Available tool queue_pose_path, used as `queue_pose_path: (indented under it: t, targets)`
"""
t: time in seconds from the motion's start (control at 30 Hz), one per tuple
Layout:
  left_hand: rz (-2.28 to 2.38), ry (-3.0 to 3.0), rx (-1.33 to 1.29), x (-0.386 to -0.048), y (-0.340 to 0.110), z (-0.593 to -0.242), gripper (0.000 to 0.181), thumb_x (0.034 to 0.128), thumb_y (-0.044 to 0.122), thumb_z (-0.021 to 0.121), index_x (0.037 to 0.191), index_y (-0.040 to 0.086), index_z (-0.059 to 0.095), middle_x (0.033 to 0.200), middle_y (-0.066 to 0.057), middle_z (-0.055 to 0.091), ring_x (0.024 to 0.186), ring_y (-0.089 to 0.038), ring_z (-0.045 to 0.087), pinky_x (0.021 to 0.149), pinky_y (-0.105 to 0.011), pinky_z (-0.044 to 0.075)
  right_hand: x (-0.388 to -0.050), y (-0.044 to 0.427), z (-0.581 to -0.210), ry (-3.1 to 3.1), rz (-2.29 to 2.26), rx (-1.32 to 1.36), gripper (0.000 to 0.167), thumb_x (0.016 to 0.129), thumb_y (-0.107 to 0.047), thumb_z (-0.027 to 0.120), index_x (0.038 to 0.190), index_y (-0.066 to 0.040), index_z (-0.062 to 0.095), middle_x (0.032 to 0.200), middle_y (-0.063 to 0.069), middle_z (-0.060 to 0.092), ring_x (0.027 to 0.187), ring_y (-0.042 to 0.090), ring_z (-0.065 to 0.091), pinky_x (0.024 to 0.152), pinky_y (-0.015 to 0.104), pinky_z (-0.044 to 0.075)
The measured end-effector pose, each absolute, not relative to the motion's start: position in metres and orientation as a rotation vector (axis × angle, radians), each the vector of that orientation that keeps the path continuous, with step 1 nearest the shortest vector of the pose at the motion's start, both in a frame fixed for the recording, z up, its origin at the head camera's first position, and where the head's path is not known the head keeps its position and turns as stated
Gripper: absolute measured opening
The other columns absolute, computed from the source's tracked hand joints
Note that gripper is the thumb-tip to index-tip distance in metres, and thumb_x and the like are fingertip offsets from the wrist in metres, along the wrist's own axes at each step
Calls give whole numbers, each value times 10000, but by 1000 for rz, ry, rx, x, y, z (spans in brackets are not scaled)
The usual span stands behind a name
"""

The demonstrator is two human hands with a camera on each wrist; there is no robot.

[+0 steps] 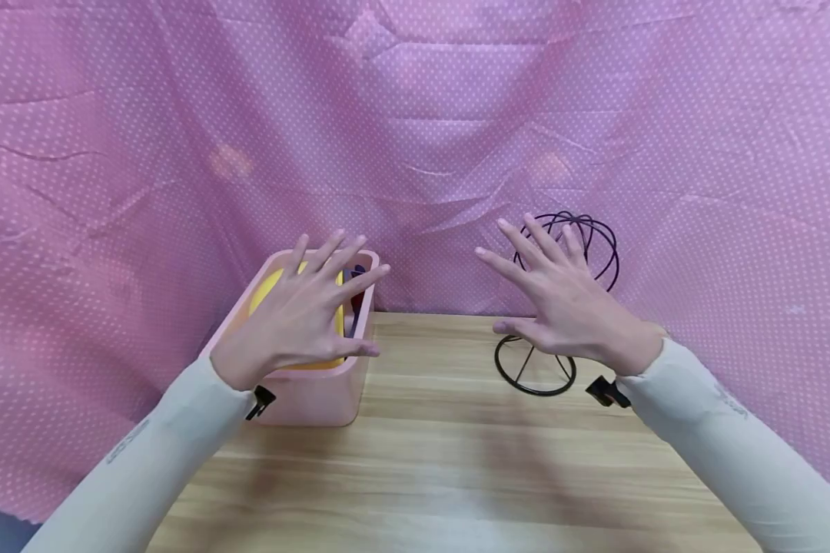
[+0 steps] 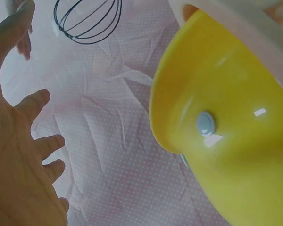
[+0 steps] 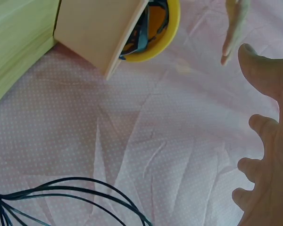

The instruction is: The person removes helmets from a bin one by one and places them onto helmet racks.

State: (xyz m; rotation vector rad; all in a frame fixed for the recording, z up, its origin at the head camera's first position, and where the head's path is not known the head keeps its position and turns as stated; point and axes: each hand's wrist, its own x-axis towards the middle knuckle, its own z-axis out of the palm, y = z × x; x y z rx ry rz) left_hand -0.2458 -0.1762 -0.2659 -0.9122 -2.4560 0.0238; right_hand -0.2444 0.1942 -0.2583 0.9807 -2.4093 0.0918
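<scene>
Both hands hover above the table with fingers spread, holding nothing. My left hand (image 1: 293, 315) is over a pink bin (image 1: 311, 403) at the left. Inside the bin lies a yellow hard hat (image 1: 266, 290), partly hidden by that hand. The left wrist view shows the smooth shell of the hard hat (image 2: 236, 94) with a grey button; the right wrist view shows dark straps inside it. My right hand (image 1: 567, 303) is in front of a black wire stand (image 1: 536, 394), covering its middle. This stand has a round wire top and a ring base.
A light wooden table (image 1: 422, 461) lies under everything. Behind it hangs a pink dotted cloth (image 1: 429, 153), close to the bin and the stand. Dark items (image 1: 356, 307) sit at the right side inside the bin, too hidden to identify.
</scene>
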Motion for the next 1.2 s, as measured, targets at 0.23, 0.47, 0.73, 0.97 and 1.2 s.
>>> queue_pose_path:
  t: [0.23, 0.47, 0.73, 0.97, 1.2]
  targets:
    - [64, -2464, -870, -246, -184, -267, 1011, 703, 844, 658, 1554, 360, 404, 1691, -101, 263, 1593, -347, 165, 1262, -657, 96, -247, 184, -258, -2421, 134, 992, 866, 872, -595, 685, 1601, -330, 299, 1731, 73, 115, 1608, 370, 15, 1201, 777, 41]
    - [136, -2440, -846, -246, -190, -267, 1012, 704, 874, 614, 1551, 359, 409, 1679, -113, 290, 1580, -356, 205, 1251, -664, 152, -252, 172, -259, -2433, 157, 1012, 868, 882, -611, 669, 1606, -332, 281, 1737, 43, 54, 1610, 351, -19, 1221, 747, 6]
    - [94, -2503, -834, -246, -200, -265, 1008, 726, 834, 640, 1575, 371, 354, 1700, -123, 232, 1598, -356, 138, 1263, -671, 103, -260, 156, -260, -2436, 175, 1037, 901, 872, -599, 688, 1615, -352, 241, 1737, 37, 34, 1613, 317, -42, 1208, 766, 33]
    - [35, -2545, -828, -254, -211, -267, 1023, 728, 792, 691, 1584, 357, 338, 1713, -109, 186, 1592, -379, 135, 1253, -690, 80, -268, 137, -260, -2444, 193, 1043, 921, 870, -628, 670, 1621, -355, 211, 1737, 29, 6, 1610, 334, -31, 1224, 733, -12]
    - [13, -2584, -797, -259, -222, -269, 1017, 744, 774, 689, 1593, 357, 315, 1715, -101, 180, 1591, -383, 123, 1264, -672, 36, -277, 121, -262, -2465, 236, 1053, 916, 879, -618, 668, 1622, -375, 191, 1736, -18, -16, 1612, 316, -41, 1235, 714, -26]
